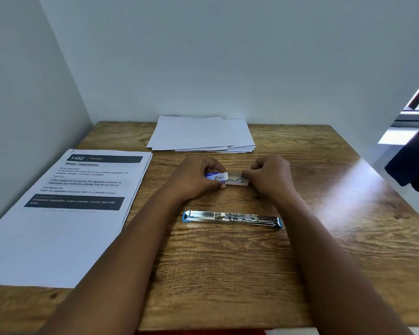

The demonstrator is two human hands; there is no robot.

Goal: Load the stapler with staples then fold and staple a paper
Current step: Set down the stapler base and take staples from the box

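Observation:
A small blue-and-white staple box lies in the middle of the wooden table, its inner tray slid out to the right with staples showing. My left hand grips the box sleeve. My right hand pinches the right end of the tray. Nearer to me the metal stapler with blue ends lies folded out flat and long. Neither hand touches it. A stack of blank white paper rests at the table's far edge.
A printed sheet stack headed "Wash Vegetables" covers the table's left side. White walls close in behind and on the left. A dark cloth hangs at the right near a window.

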